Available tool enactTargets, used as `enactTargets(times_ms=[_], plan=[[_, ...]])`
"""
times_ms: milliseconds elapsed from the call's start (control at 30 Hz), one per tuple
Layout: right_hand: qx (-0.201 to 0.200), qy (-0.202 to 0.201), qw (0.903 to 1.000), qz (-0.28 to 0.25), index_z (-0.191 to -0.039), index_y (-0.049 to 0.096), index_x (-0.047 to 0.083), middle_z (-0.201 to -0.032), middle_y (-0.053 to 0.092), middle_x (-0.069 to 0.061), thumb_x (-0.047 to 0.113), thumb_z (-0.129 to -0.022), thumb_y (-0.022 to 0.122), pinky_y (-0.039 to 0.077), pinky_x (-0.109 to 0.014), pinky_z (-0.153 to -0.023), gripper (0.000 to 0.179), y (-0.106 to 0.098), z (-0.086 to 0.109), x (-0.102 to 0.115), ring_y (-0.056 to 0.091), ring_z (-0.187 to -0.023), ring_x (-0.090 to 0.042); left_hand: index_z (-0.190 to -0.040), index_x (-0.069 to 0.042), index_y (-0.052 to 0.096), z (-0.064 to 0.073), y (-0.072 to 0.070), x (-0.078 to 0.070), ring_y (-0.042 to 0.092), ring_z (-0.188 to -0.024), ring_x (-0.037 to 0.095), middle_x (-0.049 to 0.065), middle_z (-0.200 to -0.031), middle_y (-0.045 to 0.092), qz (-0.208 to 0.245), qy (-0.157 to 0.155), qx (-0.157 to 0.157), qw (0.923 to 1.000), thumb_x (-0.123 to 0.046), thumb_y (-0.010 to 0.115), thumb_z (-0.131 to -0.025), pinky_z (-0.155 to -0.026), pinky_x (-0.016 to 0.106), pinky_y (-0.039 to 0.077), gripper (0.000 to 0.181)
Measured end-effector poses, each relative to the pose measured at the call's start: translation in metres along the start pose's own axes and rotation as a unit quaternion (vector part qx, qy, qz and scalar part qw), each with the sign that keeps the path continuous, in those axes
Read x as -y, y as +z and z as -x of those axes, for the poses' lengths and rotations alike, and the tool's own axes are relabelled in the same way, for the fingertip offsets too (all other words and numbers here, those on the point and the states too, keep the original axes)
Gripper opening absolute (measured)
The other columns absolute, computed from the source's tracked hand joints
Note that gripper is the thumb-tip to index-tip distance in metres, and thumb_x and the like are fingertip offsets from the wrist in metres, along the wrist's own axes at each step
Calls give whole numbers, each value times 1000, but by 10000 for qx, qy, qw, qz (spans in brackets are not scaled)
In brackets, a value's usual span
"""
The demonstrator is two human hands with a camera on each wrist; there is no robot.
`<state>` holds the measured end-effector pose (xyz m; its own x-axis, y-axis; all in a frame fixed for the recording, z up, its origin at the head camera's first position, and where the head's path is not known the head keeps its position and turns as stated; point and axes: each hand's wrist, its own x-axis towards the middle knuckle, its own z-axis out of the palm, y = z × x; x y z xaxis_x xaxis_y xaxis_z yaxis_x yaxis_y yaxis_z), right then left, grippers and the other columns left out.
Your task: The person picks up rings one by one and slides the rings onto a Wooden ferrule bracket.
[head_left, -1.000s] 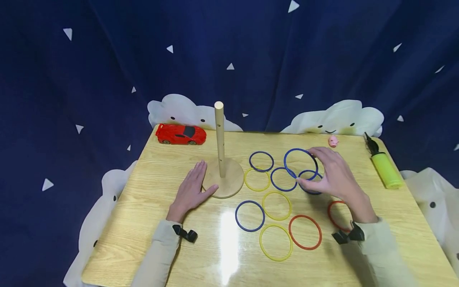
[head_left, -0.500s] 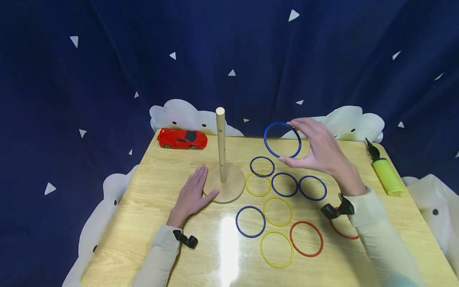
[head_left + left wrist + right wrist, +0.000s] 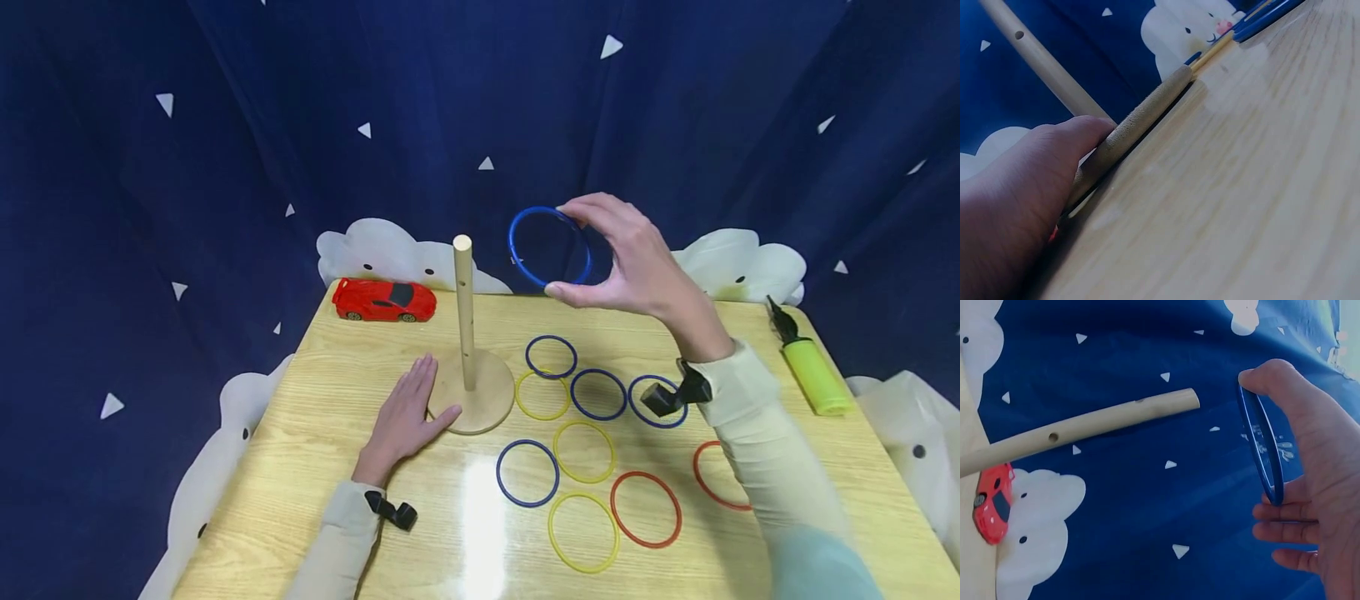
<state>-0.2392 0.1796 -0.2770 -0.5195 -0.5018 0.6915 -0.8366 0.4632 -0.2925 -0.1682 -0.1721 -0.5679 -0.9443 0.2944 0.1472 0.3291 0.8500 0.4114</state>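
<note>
A wooden stand with an upright post (image 3: 465,317) on a round base (image 3: 491,392) stands on the table. My left hand (image 3: 403,421) rests flat at the base's left side, fingers straight; in the left wrist view the thumb (image 3: 1088,129) touches the base's edge. My right hand (image 3: 633,258) holds a blue ring (image 3: 512,240) up in the air, thumb at one side and fingers at the other. That ring is tilted, to the right of the post's top and apart from it. In the right wrist view the ring (image 3: 1249,428) faces the post's end (image 3: 1166,403).
On the wooden table (image 3: 300,467) right of the stand lie several blue, yellow and red rings, such as a red ring (image 3: 680,510) and a yellow ring (image 3: 551,530). A red toy car (image 3: 384,300) stands back left, a green pump (image 3: 817,379) at the right edge.
My right hand has lifted the blue ring from just above the other rings, up and left toward the post's top. The left hand stays on the base.
</note>
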Motion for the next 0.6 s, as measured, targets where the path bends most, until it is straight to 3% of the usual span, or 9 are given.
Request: enactTargets(times_ms=[267, 600], plan=[[5, -276, 9988, -414, -132, 69, 5, -124, 69, -10, 39, -64, 92, 46, -39, -92, 79, 10, -30, 11, 62, -106, -26, -167, -8, 19, 0, -1, 0, 13, -162, 25, 7, -175, 17, -12, 36, -64, 10000, -73, 48, -98, -130, 48, 18, 99], [476, -301, 9984, -62, -132, 68, 3, -123, 67, -9, 55, -69, 88, 47, -42, -90, 84, 35, -46, 14, 59, -105, -23, -167, -7, 20, -4, 1, 1, 13, -162, 24, 8, -174, 18, -2, 70, -96, 9999, -72, 49, -99, -130, 48, 19, 99]])
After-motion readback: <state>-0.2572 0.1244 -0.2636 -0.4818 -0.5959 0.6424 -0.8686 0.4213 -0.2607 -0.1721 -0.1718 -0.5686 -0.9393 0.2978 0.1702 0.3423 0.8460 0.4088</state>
